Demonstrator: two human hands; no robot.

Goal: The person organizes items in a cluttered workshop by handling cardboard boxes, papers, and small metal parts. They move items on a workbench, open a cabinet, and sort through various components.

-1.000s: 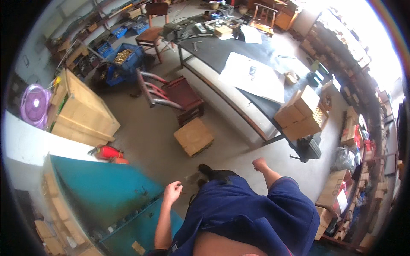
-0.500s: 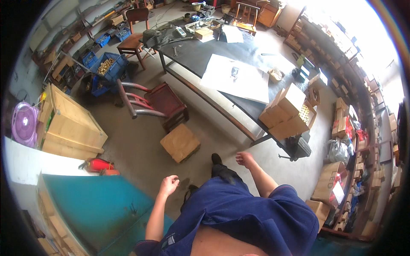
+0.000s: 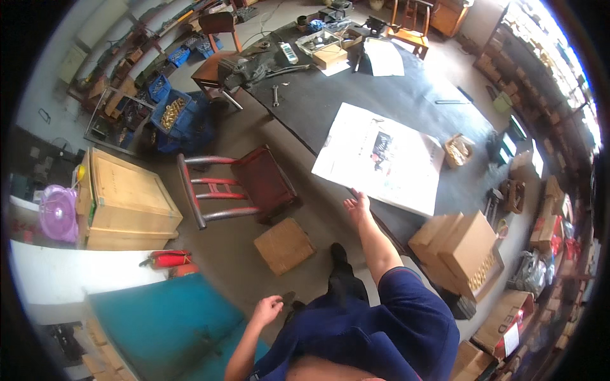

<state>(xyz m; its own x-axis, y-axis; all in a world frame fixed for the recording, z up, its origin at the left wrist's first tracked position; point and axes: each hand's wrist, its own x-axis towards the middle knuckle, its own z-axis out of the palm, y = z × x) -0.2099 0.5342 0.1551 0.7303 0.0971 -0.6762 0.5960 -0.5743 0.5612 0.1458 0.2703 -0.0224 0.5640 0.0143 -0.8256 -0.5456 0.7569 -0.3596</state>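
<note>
- Right hand (image 3: 358, 208): fingers loosely spread, not closed on anything; near edge of table (image 3: 298, 117).
- White board (image 3: 397, 168): flat on table, just ahead of right hand and mostly off to its right; its near long edge is the part closest to the fingers. Contact or small gap, cannot tell.
- Long axis of white board: runs left to right across the front of right hand, right end slanting back toward the body. Near left corner seems to stick out past table edge, ahead-left of right hand.
- Right hand clearly nearer to white board; left hand (image 3: 267, 310) well apart, back and to the left.
- Left hand: fingers half curled, low beside the body; cannot tell if anything is pinched.
- Around right hand: cardboard boxes (image 3: 464, 244) to its right, wrench (image 3: 276, 96) far ahead-left, small basket (image 3: 459, 151) ahead-right past white board, red chair (image 3: 264, 184) to its left.
- Around left hand: floor box (image 3: 284, 246) ahead, teal cabinet (image 3: 165, 324) to its left.
</note>
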